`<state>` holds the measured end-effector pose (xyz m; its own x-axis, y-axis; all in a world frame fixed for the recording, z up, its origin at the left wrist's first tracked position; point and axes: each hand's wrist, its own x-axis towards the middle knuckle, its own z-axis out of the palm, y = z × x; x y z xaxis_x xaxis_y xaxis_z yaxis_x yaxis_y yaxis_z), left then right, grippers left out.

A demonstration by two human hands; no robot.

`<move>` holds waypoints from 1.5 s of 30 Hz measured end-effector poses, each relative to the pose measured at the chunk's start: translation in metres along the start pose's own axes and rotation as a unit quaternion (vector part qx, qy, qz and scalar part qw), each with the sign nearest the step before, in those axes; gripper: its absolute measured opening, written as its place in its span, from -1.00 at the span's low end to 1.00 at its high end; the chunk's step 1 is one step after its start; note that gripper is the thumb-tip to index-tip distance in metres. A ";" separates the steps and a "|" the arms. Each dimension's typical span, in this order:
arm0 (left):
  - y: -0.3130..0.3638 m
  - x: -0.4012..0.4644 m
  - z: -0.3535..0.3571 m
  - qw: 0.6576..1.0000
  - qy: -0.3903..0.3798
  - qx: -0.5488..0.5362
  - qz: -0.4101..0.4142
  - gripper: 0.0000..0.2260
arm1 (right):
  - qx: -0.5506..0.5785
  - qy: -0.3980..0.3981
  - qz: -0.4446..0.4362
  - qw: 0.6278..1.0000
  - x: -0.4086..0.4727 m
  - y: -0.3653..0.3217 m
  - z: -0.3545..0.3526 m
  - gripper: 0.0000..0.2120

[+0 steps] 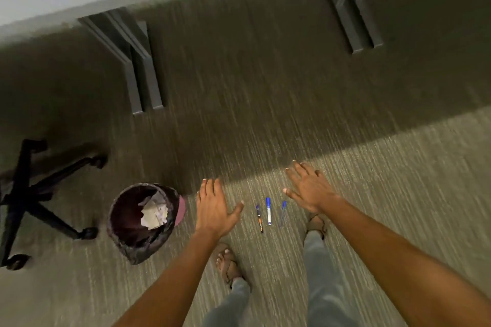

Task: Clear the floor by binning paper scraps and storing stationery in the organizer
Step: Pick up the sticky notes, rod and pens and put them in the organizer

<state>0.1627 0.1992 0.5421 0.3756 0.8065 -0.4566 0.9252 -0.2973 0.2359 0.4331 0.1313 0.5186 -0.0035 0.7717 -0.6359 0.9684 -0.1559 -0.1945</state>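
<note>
Three writing tools lie side by side on the carpet: a dark pen with an orange band, a white marker with a blue cap, and a clear pen with a blue cap. My left hand hovers left of them, palm down, fingers straight, holding nothing. My right hand is spread flat to their right and slightly farther away, also empty. Both arms reach forward above the floor.
A round waste bin with a dark liner and crumpled paper stands left of my left hand. An office chair base is at the far left. Dark desk legs stand farther ahead. My sandalled feet are below the pens.
</note>
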 end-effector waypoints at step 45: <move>-0.091 0.185 0.573 0.898 -0.161 -0.391 -0.119 -0.93 | 0.476 0.281 0.341 0.760 0.250 0.043 0.536 -0.91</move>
<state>0.1796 0.0825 -0.0554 0.2855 0.5720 -0.7689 0.7069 0.4161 0.5720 0.3398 -0.0125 -0.0491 0.7848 0.4115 -0.4634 0.0768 -0.8066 -0.5862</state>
